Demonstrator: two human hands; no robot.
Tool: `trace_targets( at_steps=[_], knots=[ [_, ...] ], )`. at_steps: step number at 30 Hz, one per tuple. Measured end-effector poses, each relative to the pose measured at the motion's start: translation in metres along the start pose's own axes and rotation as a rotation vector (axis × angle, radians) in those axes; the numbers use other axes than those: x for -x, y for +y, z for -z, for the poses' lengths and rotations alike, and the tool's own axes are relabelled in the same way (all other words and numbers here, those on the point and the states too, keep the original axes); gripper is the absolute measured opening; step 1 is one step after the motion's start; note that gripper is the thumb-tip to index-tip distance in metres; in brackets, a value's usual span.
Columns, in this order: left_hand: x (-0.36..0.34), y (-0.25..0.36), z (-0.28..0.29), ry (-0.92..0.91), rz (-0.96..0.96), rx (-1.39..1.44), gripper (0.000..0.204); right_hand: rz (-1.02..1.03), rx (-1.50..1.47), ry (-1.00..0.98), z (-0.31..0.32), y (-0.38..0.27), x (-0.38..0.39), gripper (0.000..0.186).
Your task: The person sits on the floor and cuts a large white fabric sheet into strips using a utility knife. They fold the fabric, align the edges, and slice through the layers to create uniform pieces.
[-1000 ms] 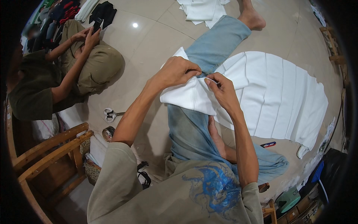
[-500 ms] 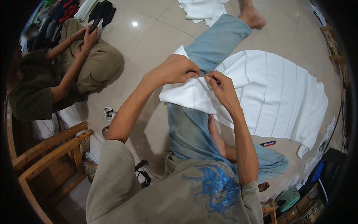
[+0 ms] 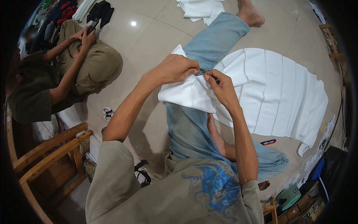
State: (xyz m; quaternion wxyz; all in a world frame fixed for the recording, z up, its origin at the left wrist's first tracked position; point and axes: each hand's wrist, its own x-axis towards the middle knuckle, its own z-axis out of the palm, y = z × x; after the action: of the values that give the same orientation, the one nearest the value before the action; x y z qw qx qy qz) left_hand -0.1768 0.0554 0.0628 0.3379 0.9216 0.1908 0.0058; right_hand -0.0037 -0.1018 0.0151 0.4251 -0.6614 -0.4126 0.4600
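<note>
A white piece of fabric (image 3: 186, 94) lies draped over my outstretched leg in blue jeans (image 3: 209, 41). My left hand (image 3: 178, 69) is closed on the upper edge of this fabric, fingers curled down. Just right of it, my right hand (image 3: 220, 84) pinches the same edge between thumb and forefinger. A short stretch of the edge runs between the two hands. To the right, a long run of white fabric panels (image 3: 274, 93) with seam-like lines spreads over the floor and reaches the piece on my leg.
A red and dark blue cutter-like tool (image 3: 268, 142) lies by my bent knee. More white fabric (image 3: 201, 9) is on the floor beyond my leg. At left, another person (image 3: 41, 74) sits holding a phone (image 3: 93, 26). A wooden chair frame (image 3: 52, 149) stands at my lower left.
Both hands stay at the fabric edge with almost no movement. The whole view has shifted slightly.
</note>
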Motion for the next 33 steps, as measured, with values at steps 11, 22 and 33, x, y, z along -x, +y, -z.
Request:
trace_targets(
  at_steps=[11,22,33],
  knots=[
    [-0.002,-0.002,0.004,-0.073,-0.027,-0.088,0.014,0.009,0.027,0.001,-0.001,-0.001,-0.003,0.025],
    [-0.001,-0.008,-0.028,0.181,-0.018,-0.128,0.009,-0.017,-0.032,-0.029,-0.001,-0.001,-0.003,0.025],
    [-0.001,-0.006,-0.049,0.420,-0.032,-0.130,0.009,-0.038,-0.056,-0.064,-0.007,-0.018,-0.017,0.024]
  ],
)
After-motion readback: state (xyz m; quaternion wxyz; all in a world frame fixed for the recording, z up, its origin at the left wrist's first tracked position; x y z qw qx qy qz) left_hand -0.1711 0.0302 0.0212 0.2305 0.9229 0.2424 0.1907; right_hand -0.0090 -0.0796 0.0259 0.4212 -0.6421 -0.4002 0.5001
